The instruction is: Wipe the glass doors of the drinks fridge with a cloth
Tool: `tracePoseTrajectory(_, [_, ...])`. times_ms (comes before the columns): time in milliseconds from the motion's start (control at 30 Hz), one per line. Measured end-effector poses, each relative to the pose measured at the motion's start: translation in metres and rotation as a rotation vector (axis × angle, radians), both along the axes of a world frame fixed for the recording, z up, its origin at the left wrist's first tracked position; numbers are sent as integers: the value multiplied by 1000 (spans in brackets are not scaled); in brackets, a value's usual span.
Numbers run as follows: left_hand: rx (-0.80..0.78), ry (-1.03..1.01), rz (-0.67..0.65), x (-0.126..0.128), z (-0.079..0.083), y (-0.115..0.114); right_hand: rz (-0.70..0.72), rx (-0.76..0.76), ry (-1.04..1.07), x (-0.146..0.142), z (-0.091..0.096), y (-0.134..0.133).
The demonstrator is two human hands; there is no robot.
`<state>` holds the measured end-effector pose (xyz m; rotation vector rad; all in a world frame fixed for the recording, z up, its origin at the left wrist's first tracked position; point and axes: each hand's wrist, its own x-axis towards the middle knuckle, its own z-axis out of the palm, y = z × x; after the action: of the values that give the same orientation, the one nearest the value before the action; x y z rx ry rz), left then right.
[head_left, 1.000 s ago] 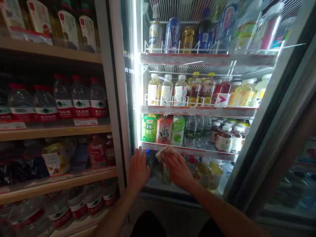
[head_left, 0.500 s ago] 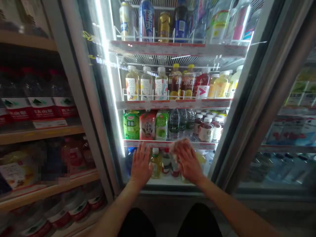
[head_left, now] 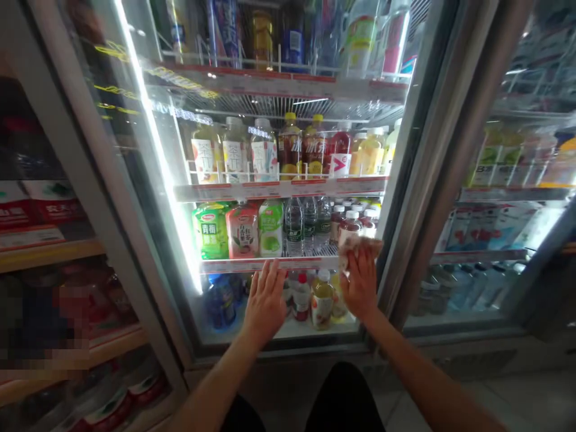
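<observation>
Against the glass door of a lit drinks fridge, my right hand presses a crumpled pale brownish cloth. The cloth lies under its fingers, near the door's right frame. To its left, my left hand is open, fingers stretched upward, with its palm toward the glass; it holds nothing. Behind the glass, a green drink pouch, a red pouch and several clear bottles stand on the shelf above the hands. A bottle with a white cap shows between the hands on the bottom level.
A metal door frame runs along the right, with a second glass-fronted fridge beyond it. At left, an open wooden shelf carries red-labelled bottles. A bright light strip lines the fridge's left side. My knee is below.
The view has shifted to the right. My right hand has slid the cloth rightward over the glass toward the door frame. My left hand stays open at the glass, now farther from the right hand.
</observation>
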<state>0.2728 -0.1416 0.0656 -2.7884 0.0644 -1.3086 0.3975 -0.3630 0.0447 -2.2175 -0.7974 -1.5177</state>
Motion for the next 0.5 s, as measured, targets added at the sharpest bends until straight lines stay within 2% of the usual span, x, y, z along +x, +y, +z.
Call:
tracePoseTrajectory(67, [16, 4, 0, 1, -1, -2, -34, -51, 40, -3, -17, -11])
tracePoseTrajectory(133, [20, -5, 10, 0, -1, -1, -64, -61, 75, 0, -22, -20])
tracePoseTrajectory(167, [20, -14, 15, 0, 0, 0, -73, -35, 74, 4, -16, -23])
tracePoseTrajectory(267, [13, -53, 31, 0, 7, 5, -76, 122, -5, 23, 19, -27])
tracePoseTrajectory(333, [-2, -79, 54, -1, 10, 9, -59, 159, -35, 30, 27, -27])
tracePoseTrajectory(500, [-12, -114, 68, -7, 13, 21, -42, 19, 67, 16, -19, -31])
